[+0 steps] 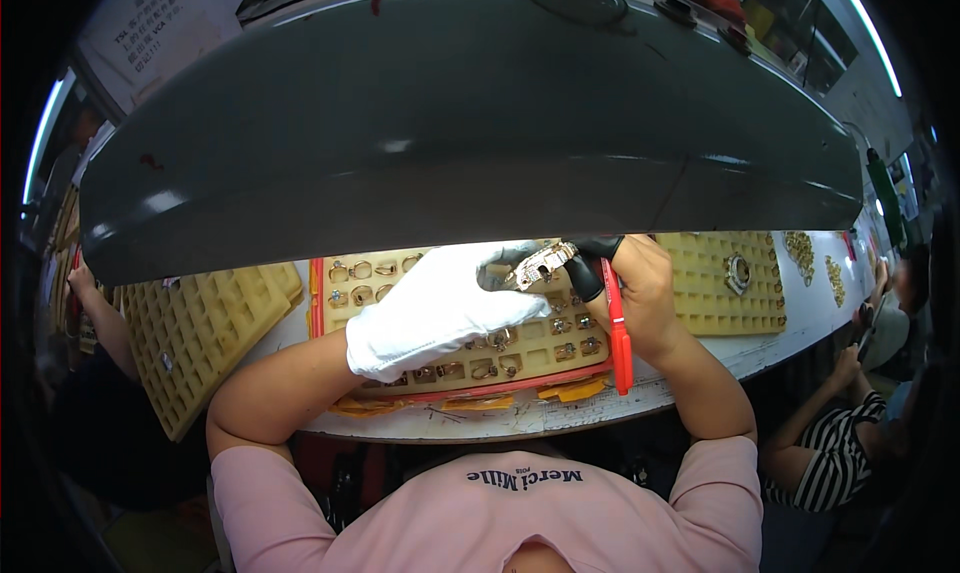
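My left hand point(430, 308), in a white glove, curls its thumb and fingers around a gold piece of jewellery point(541, 266) set with pale stones; its exact kind I cannot make out. From the other side my right hand point(640, 288) grips the same piece with fingers in black finger covers. A red pen point(619, 333) is also held in the right hand, pointing down toward me. Both hands are above a yellow slotted tray point(540, 356) with a red edge. Several rings point(484, 369) sit in its slots, partly hidden by the left glove.
A large dark grey lamp hood point(470, 133) hangs low over the white table point(730, 349). Stacked yellow trays point(205, 318) lie tilted at left. Another yellow tray point(700, 283) at right carries a round ornament point(738, 273). Gold pieces point(800, 255) lie beyond it. Other people sit at both sides.
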The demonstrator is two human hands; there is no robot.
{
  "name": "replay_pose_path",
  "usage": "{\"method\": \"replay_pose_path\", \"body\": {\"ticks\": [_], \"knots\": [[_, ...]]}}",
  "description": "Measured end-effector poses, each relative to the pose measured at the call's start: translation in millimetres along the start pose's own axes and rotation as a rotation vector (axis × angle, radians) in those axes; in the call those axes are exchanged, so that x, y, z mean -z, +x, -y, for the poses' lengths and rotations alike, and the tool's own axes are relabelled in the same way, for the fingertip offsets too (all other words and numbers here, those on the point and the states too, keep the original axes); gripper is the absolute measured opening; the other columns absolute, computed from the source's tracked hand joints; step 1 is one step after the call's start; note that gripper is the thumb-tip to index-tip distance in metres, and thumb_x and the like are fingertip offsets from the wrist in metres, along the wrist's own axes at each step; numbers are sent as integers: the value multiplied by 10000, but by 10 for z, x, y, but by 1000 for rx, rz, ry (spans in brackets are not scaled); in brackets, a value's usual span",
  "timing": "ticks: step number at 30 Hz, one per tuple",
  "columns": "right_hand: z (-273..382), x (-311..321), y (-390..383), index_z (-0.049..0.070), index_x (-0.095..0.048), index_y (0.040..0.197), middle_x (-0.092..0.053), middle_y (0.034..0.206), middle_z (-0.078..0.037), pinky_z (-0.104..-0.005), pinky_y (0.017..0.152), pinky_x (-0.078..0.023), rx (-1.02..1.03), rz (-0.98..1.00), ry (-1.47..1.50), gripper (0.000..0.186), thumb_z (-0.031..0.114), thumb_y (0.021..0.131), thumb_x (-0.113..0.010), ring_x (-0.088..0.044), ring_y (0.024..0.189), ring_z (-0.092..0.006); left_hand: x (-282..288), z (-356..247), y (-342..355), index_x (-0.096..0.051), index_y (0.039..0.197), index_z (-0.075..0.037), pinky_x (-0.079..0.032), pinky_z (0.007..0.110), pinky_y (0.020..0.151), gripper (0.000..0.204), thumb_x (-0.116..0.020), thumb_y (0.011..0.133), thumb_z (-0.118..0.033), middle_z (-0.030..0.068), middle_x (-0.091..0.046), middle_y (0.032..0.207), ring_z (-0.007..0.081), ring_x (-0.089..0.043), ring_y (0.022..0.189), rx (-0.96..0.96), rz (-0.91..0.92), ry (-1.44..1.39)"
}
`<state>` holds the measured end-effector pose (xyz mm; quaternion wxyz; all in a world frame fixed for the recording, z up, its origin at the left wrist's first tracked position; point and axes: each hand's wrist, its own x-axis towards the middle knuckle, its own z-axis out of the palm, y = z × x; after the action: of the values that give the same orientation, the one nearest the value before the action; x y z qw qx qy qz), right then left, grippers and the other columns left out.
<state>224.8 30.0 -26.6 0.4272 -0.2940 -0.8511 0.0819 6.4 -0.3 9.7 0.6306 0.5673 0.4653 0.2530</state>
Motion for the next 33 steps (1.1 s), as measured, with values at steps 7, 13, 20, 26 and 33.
{"method": "replay_pose_path", "body": {"ticks": [7,13,20,26,33], "knots": [[2,-20,23,23,-660,909,-628,720,-109,-348,587,-466,11,14,-13,277,31,634,-691,-588,627,-274,-14,-13,-11,-586,1146,-15,-489,255,737,467,-764,775,-234,54,-605,1016,107,-577,873,6,-42,28],[-8,-19,3,-4,-632,825,-586,694,-136,-381,603,-461,102,-45,-108,316,31,514,-672,-571,626,-310,27,74,30,-594,1140,-23,-493,261,726,453,-753,786,-257,63,-613,1014,117,-590,860,-139,4,55],[-35,-59,-1,15,-568,742,-545,659,-114,-376,510,-423,184,-31,-51,273,67,531,-733,-527,564,-286,-3,-15,3,-599,1133,-14,-497,262,689,445,-752,778,-235,77,-590,1026,126,-603,831,-75,-33,133],[-34,-43,-11,4,-584,732,-495,616,-94,-356,466,-380,199,-38,-41,240,46,534,-713,-473,517,-258,-18,-15,48,-599,1121,-10,-498,264,658,442,-757,769,-226,76,-581,1015,127,-610,783,-71,-10,143],[1,-7,-3,-3,-614,812,-552,674,-122,-367,488,-413,194,15,-40,330,57,498,-696,-523,557,-279,-33,-1,31,-632,1028,-36,-467,285,657,397,-710,799,-351,59,-625,860,118,-565,720,-156,-41,290]]}}
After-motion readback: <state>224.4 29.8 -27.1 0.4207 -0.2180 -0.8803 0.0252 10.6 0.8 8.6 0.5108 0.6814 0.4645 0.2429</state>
